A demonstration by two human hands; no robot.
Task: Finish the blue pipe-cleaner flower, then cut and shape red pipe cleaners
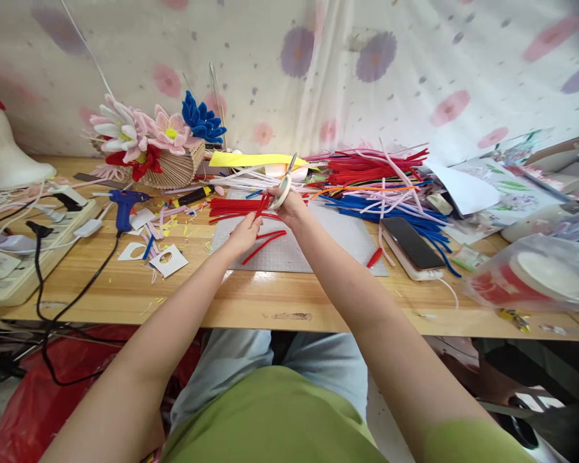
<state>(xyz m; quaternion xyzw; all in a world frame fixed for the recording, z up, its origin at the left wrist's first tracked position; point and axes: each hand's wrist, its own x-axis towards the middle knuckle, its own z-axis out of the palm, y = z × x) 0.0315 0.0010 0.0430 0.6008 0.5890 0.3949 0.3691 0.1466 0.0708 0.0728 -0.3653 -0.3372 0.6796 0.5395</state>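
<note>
One wooden table | grey mat — red stems | floral curtain behind

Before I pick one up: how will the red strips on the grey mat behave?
The red strips are probably light, being so thin. They likely flex but keep some shape, since some similar blue strips curve at the ends. Slipping seems unlikely, given their matte look.

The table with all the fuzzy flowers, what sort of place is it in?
Probably a craft workspace: there are fuzzy flowers, a blue glue gun and lots of red fuzzy stems.
</note>
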